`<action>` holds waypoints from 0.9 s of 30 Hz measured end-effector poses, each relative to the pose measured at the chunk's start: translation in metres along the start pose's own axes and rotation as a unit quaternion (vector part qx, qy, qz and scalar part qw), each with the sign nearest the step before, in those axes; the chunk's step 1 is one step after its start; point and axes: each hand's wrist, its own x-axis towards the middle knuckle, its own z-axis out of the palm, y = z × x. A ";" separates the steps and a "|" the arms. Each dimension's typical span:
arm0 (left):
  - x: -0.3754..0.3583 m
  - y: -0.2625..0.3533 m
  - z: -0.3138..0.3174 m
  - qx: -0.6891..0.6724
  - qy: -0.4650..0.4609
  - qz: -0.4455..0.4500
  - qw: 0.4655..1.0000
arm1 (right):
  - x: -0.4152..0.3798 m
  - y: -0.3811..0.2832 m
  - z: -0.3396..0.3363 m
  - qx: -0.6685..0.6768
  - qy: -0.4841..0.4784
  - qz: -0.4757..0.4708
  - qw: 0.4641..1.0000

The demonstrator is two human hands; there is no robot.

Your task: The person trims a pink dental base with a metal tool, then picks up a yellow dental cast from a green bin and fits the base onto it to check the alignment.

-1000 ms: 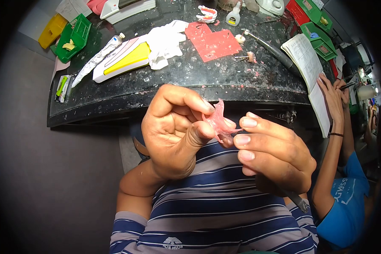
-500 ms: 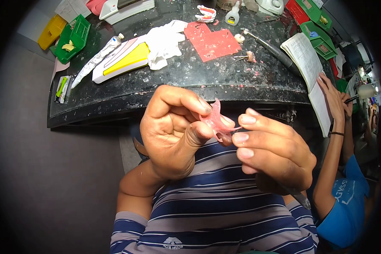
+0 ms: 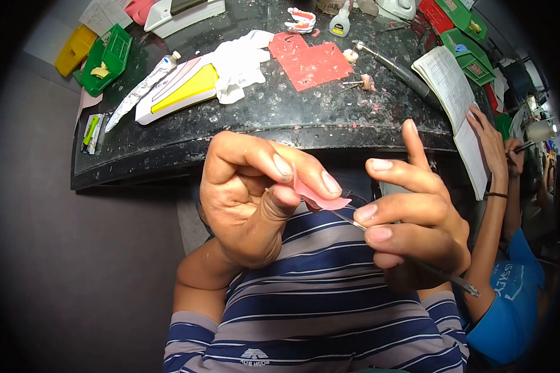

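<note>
Between the thumb and fingers of my left hand (image 3: 249, 196) is a thin, curved pink piece (image 3: 317, 196). My right hand (image 3: 420, 224) grips a slim metal tool (image 3: 445, 272) like a pen, with the index finger raised. The tool's thin tip touches or lies just under the right edge of the pink piece; the exact contact is hidden. Both hands are above my lap, in front of the black table (image 3: 280, 118).
On the table are a red sheet (image 3: 311, 62), white tissue (image 3: 242, 62), a yellow-white box (image 3: 180, 93), a foil tube (image 3: 140, 90), a dental model (image 3: 300, 20) and a black handpiece (image 3: 401, 74). At right, another person's hand (image 3: 488, 143) rests on a notebook (image 3: 445, 81).
The pink piece has turned and looks flatter. My right hand has moved slightly right and down, its index finger now raised, and more of the metal tool shows.
</note>
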 end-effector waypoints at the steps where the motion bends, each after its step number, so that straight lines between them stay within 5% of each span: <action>1: 0.000 -0.001 -0.001 0.011 -0.004 0.014 1.000 | 0.001 0.000 0.000 0.003 -0.007 -0.001 1.000; 13: -0.013 0.005 0.001 0.153 0.063 0.057 0.985 | -0.003 -0.001 -0.005 -0.001 -0.008 -0.006 1.000; 15: -0.008 0.001 -0.015 0.190 -0.053 0.123 0.973 | -0.004 -0.001 0.001 -0.005 0.012 -0.003 1.000; 21: -0.011 -0.002 -0.012 0.216 -0.020 0.183 0.959 | 0.000 -0.004 0.007 -0.033 0.016 -0.009 0.999; 27: -0.005 0.001 -0.018 0.266 -0.091 0.225 0.933 | 0.002 -0.003 0.008 -0.052 -0.012 -0.024 0.998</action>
